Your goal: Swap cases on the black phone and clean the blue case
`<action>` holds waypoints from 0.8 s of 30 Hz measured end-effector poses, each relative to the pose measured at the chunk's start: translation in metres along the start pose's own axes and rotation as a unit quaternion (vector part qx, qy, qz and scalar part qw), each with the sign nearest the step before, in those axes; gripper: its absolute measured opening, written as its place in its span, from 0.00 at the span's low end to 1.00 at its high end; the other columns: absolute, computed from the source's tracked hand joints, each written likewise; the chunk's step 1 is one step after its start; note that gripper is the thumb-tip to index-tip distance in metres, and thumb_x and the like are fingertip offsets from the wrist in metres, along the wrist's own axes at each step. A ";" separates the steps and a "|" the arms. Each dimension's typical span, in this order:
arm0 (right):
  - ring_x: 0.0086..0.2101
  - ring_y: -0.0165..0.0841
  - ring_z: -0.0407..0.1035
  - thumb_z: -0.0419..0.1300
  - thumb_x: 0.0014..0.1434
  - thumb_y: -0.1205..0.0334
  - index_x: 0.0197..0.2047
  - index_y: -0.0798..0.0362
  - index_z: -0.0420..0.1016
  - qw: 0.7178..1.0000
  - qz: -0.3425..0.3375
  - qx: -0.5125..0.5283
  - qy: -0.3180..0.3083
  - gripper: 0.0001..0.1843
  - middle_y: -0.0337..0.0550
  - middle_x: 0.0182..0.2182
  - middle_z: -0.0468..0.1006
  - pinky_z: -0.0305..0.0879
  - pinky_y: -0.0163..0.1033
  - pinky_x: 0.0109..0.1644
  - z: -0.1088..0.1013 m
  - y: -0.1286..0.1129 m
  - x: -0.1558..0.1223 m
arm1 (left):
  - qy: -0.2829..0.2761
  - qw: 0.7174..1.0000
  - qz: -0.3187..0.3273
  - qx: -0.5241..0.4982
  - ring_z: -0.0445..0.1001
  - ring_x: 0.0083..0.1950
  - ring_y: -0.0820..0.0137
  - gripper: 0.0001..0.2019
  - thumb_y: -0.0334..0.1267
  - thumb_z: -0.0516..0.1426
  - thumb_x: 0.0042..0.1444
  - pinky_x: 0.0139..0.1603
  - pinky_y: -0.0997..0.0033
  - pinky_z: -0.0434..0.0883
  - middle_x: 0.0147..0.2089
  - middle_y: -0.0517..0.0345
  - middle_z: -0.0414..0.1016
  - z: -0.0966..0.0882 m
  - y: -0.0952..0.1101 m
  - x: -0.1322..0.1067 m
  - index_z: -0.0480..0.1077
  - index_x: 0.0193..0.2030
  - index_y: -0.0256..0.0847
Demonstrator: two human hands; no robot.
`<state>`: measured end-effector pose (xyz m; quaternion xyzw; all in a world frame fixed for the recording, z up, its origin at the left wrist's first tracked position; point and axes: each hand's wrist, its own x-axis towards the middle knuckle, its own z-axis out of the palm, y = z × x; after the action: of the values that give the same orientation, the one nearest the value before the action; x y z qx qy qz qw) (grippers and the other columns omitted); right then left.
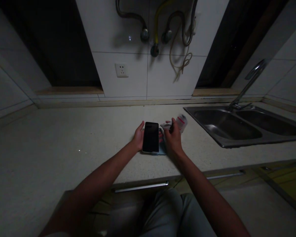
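Note:
A black-screened smartphone [151,137] is held upright along its sides by my left hand [138,136], thumb at the left edge and fingertips showing past the right edge. To its right, my right hand [173,140] is closed, pinching a pale crumpled piece [166,125] that looks like a cloth or wipe. Just beyond that hand is a small clear plastic packet [182,122] with a red strip, blurred; whether the hand grips it too I cannot tell. A bluish flat thing [162,149] lies on the counter, partly hidden behind the phone and right hand.
The pale countertop [108,131] runs across the view. At the right is a steel double sink [223,126] with a tall curved faucet [248,84]. A wall socket [121,70], hoses and valves [144,34] are on the tiled wall. Drawer handles [141,188] line the front edge.

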<state>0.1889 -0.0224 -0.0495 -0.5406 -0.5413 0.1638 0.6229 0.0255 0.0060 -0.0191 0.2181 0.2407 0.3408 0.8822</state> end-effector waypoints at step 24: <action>0.40 0.40 0.66 0.54 0.65 0.68 0.48 0.53 0.80 0.880 -0.260 -0.310 -0.248 0.15 0.52 0.39 0.75 0.62 0.41 0.42 0.021 -0.039 -0.001 | 0.028 0.996 0.021 -0.078 0.79 0.46 0.51 0.35 0.64 0.44 0.62 0.51 0.52 0.71 0.42 0.39 0.80 0.000 -0.006 0.007 0.73 0.50 0.32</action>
<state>0.1558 -0.0269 -0.0199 -0.4877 -0.8222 -0.0511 0.2890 0.0329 0.0064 -0.0242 0.1437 0.2337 0.3831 0.8821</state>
